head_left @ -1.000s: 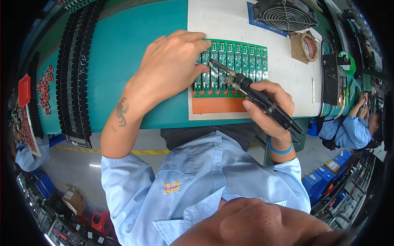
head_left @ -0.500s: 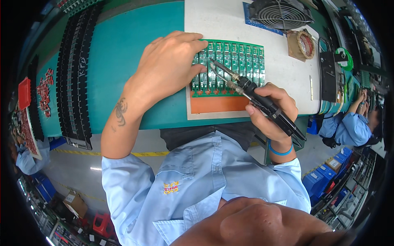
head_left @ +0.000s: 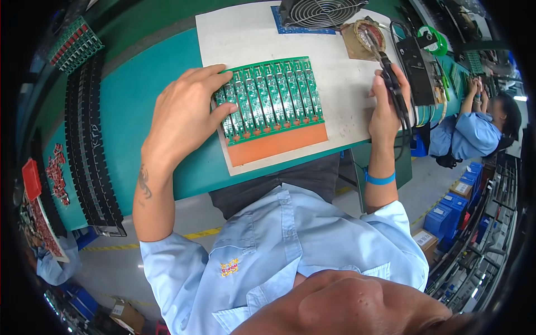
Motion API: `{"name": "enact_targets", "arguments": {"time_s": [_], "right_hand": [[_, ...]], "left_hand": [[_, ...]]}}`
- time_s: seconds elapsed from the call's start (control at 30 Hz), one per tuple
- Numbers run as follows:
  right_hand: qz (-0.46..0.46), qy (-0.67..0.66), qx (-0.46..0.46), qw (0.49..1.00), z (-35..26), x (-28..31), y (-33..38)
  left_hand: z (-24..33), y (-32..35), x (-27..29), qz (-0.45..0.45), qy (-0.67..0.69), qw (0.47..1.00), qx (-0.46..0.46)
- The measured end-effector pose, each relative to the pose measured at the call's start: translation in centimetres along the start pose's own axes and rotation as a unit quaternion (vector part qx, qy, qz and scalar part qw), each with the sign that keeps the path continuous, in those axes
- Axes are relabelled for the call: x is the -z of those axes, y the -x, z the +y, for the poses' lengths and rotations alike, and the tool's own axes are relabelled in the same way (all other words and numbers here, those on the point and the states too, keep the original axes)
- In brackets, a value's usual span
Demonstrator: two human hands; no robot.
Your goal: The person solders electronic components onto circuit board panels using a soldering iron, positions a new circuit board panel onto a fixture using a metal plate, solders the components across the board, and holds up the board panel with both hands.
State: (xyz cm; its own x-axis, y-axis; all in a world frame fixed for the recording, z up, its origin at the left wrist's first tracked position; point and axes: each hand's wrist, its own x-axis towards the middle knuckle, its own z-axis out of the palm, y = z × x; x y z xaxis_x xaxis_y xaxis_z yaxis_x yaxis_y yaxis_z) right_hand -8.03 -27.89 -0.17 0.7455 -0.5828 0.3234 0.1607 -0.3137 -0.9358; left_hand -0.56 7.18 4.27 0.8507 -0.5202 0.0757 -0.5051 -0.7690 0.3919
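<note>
Covering circuit boards' (head_left: 272,97) left edge, left hand (head_left: 181,114) spread flat, right hand (head_left: 386,109) clenching soldering iron (head_left: 392,84), tip indistinct

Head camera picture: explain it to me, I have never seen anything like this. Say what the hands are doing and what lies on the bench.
The camera sits on a person's head and looks down, so the rounded view shows their own arms coming from below. The left hand rests flat on the edge of a green circuit board panel, which lies on an orange mat over a white sheet on the teal bench. The right hand holds a black soldering iron, its tip at a round brownish holder. A fan stands behind. Black trays lie at the left. Another worker sits at the right.
</note>
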Motion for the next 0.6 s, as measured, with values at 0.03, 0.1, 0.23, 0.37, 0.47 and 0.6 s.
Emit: {"name": "enact_targets", "arguments": {"time_s": [0.03, 0.1, 0.23, 0.37, 0.47, 0.6], "right_hand": [[-0.008, -0.004, -0.003, 1.0, 0.1, 0.0, 0.2], [-0.064, -0.044, 0.045, 0.996, -0.8, 0.3, 1.2], [-0.161, -0.109, 0.097, 0.976, -3.9, -0.9, 4.3], [-0.361, -0.093, 0.163, 0.913, -5.6, -2.0, 4.4], [-0.4, -0.054, 0.158, 0.901, -6.4, -3.7, 5.2], [-0.414, -0.03, 0.15, 0.898, -6.0, -5.1, 5.6]], "left_hand": [[0.0, 0.3, -0.1, 0.0, -0.002, 1.0, 0.009], [0.0, 0.3, -0.1, 0.008, -0.011, 1.0, -0.007], [0.4, 0.2, 0.9, -0.002, -0.026, 1.0, -0.003], [0.3, 0.1, 1.5, -0.036, -0.028, 0.998, 0.037], [-0.3, 0.3, 1.6, -0.03, -0.025, 0.999, 0.019], [-0.3, 0.4, 1.7, -0.034, -0.037, 0.999, 0.016]]}}
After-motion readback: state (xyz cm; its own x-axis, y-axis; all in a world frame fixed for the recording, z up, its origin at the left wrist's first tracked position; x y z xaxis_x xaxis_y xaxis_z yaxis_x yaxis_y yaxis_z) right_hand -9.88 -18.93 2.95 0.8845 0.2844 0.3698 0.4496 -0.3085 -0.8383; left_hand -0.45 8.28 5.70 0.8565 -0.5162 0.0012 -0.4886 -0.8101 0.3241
